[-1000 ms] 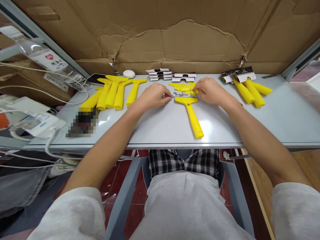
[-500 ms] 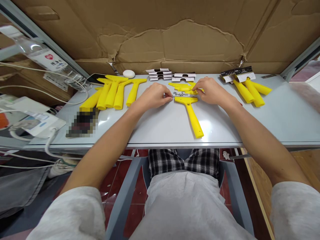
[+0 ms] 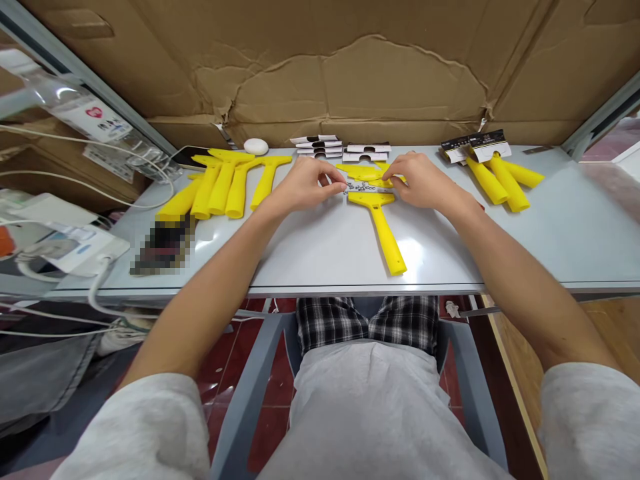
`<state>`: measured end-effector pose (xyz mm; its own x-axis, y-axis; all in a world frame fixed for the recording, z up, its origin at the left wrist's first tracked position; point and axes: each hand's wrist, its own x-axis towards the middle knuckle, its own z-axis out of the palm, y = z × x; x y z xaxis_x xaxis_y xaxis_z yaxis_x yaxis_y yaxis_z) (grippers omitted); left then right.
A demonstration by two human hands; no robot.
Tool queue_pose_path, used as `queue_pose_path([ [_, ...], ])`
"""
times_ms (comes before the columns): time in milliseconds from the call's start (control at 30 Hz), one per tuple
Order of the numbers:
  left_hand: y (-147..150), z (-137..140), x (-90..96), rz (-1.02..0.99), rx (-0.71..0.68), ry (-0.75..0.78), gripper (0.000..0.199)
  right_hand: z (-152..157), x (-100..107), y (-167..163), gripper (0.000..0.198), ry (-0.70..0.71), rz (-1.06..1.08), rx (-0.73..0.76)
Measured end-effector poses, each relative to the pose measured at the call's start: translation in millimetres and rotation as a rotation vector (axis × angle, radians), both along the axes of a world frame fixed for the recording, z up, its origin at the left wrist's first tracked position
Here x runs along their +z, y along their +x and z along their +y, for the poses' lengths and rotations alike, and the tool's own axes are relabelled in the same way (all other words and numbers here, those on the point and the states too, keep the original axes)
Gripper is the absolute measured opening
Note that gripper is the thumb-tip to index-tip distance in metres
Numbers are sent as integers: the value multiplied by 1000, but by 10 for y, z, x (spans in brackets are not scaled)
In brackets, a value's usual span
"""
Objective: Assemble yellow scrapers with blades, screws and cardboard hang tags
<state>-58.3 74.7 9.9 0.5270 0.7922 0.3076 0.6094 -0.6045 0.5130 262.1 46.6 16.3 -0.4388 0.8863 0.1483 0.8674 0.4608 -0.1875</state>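
My left hand (image 3: 311,185) is at the left edge of a small pile of metal screws (image 3: 361,187), thumb and forefinger stretched out and slightly apart, with nothing visible between them. My right hand (image 3: 419,181) has its thumb and fingertips closed on the right end of a flat yellow plastic piece (image 3: 388,183), just behind the screws. Another flat yellow piece (image 3: 356,171) lies beside it. In front of the screws, a yellow T-shaped scraper handle (image 3: 384,230) rests on the table, its wide head toward the back and its grip toward me.
Several yellow handles (image 3: 219,190) lie at the left, behind a blurred-out object (image 3: 164,245). Folded cards (image 3: 317,145) are stacked at the back. Carded yellow handles (image 3: 506,183) lie at the right. A bottle (image 3: 90,110) and cables (image 3: 100,283) are at far left; cardboard (image 3: 350,87) stands behind.
My left hand's fingertips have risen slightly from the screws, and the thumb and forefinger have parted. My right hand has shifted slightly left, still at the yellow piece.
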Motion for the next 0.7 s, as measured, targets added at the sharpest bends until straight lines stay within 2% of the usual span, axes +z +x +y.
queue_pose_path([
  [133,80,-44,-38,-71,-72,46,26,27,-27,-8,60,0,32,34],
  [333,121,-26,-130,-59,-127,89,20,-3,-25,-45,61,-9,29,35],
  [700,196,42,-200,-87,-165,65,18,-74,42,-113,62,-20,-33,16],
])
